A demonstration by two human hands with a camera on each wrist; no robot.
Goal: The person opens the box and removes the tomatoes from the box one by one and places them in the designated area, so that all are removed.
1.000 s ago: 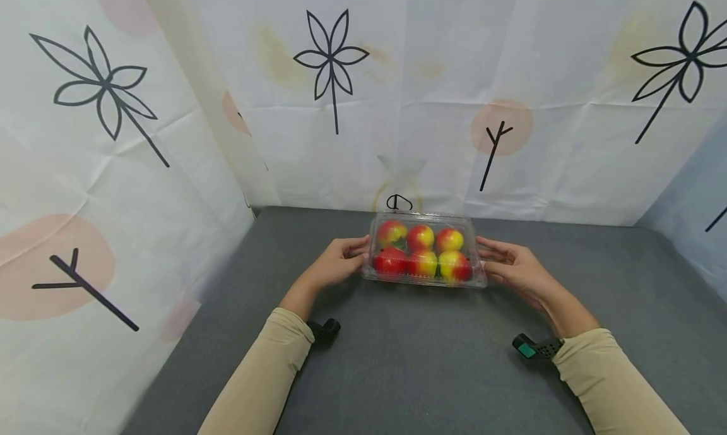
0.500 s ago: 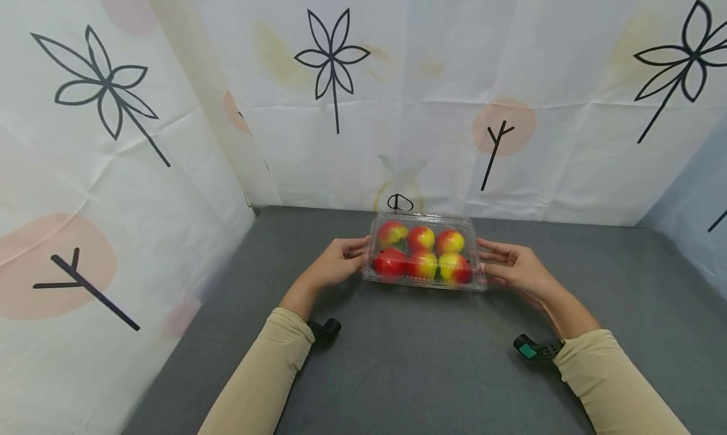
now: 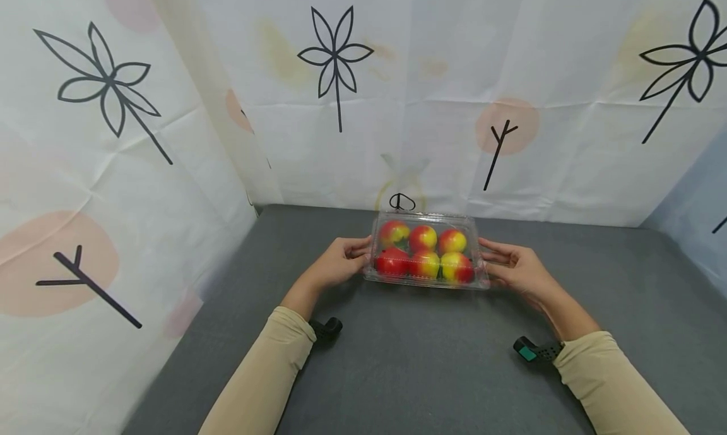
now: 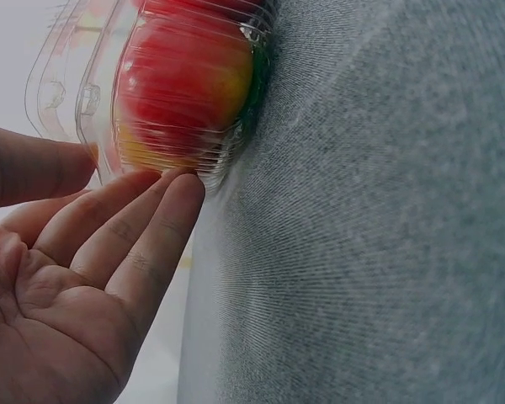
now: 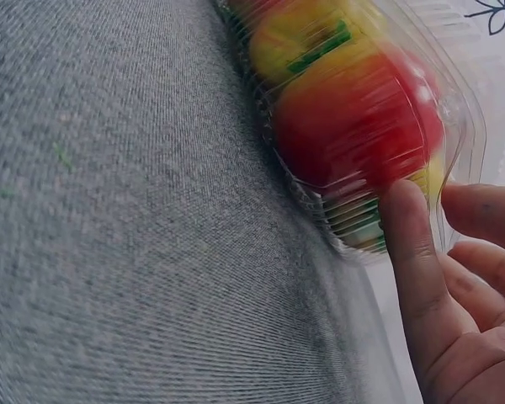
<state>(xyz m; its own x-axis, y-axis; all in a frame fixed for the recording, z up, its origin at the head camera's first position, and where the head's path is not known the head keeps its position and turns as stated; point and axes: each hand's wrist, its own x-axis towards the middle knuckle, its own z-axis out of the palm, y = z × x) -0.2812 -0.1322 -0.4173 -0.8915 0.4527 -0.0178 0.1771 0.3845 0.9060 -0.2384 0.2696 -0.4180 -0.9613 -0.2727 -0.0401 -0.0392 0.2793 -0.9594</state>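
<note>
A clear plastic clamshell box stands on the grey tabletop near the back wall, its lid down. Several red-and-yellow apples lie inside in two rows. My left hand touches the box's left end; in the left wrist view its straight fingers meet the ribbed lower wall and the thumb is at the rim. At the right end is my right hand. The right wrist view shows one straight fingertip against the wall, with other digits beside the rim.
A white cloth wall with printed leaf and twig shapes rises right behind the box. Another cloth panel bounds the left side. The grey tabletop stretches between the forearms. Each wrist wears a black strap.
The whole head view has shifted very slightly to the right. Both hands and the box keep their places relative to each other.
</note>
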